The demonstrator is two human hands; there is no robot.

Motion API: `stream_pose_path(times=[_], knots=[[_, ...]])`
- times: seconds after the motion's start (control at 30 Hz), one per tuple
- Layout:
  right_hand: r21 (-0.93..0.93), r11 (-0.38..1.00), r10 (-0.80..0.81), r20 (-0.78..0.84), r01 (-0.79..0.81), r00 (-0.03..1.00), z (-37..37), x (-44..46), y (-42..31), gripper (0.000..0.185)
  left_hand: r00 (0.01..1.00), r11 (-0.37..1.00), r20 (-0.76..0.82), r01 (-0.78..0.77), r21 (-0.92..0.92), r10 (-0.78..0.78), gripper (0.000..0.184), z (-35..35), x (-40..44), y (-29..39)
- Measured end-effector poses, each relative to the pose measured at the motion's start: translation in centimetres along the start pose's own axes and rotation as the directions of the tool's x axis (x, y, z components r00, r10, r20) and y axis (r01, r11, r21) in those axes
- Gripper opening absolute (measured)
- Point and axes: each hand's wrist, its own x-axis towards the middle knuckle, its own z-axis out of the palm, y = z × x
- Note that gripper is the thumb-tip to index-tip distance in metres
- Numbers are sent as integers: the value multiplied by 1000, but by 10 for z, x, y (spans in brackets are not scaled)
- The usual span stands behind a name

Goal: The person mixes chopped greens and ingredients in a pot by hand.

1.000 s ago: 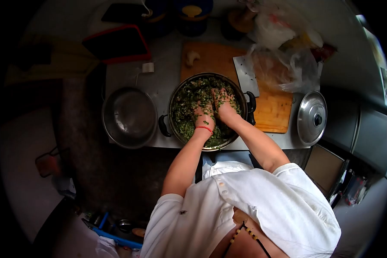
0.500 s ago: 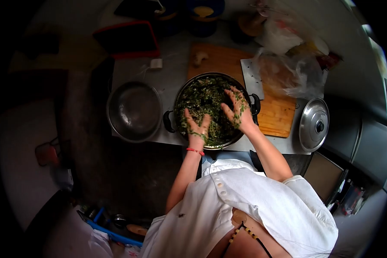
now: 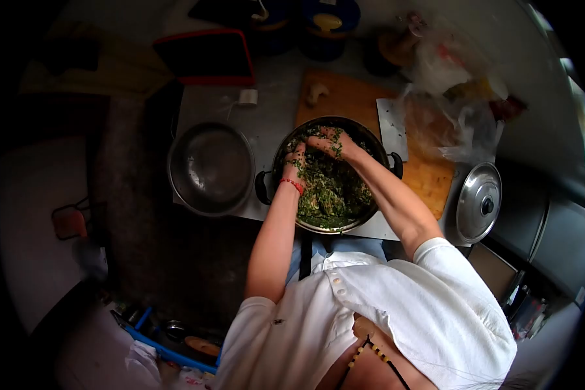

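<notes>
A wide pot (image 3: 355,227) with black side handles holds a chopped green mixture (image 3: 331,198). My left hand (image 3: 295,164), with a red bead bracelet at the wrist, is inside the pot at its left wall, fingers together in the greens and partly hidden. Across from it, my right hand (image 3: 335,144) reaches to the far left of the pot; its fingers are bent together in the mixture and point toward the left hand. Green bits cling to both hands.
Left of the pot stands a metal basin (image 3: 211,170). A wooden cutting board (image 3: 429,182) lies behind and right, with a cleaver (image 3: 392,127) and a plastic bag (image 3: 465,133) there. A pot lid (image 3: 480,203) is at the right edge. A red-framed tablet (image 3: 205,58) stands at the back.
Both hands, spread apart before, have come together at the pot's far left. My right hand has moved left across the pot, and the greens now lie heaped toward the near side.
</notes>
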Motion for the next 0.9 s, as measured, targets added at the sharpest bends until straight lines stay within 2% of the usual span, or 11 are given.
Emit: stream_pose_path(times=[0.17,0.3,0.4,0.5,0.53,0.6,0.63,0.67,0.77,0.83,0.9], knots=[[-454,785,-460,27,421,888,-10,-79,-13,46,882,843,423,-381,380,208,46,-7,-48,-3],[-756,627,-269,17,188,963,26,-130,27,45,622,-153,593,-613,775,510,46,-8,-82,-37],[-746,664,-16,64,58,998,53,-125,70,44,781,-112,543,-537,836,309,33,-10,-55,-60],[-885,396,-254,152,246,955,65,-103,97,45,934,-7,344,-345,938,95,26,-10,-9,-78],[-862,464,259,355,206,898,64,-89,92,38,964,17,263,-263,965,44,27,-1,-12,-63],[-857,499,301,314,132,901,52,-77,61,31,969,12,240,-241,970,65,28,4,3,-58],[-852,515,321,296,97,900,48,-74,51,28,934,-268,356,-334,904,37,28,8,1,-49],[-826,563,260,168,-8,951,53,-73,53,22,890,-523,454,-400,753,-28,29,13,-9,-37],[-779,624,326,185,-64,927,43,-73,34,22,919,-397,353,-394,829,-176,29,7,-7,-37],[-852,522,112,105,32,988,43,-96,30,24,818,-581,541,-541,608,-195,27,3,-19,-28],[-829,554,-149,-5,79,989,46,-121,28,32,866,-389,484,-492,779,-126,25,8,-43,-16]])
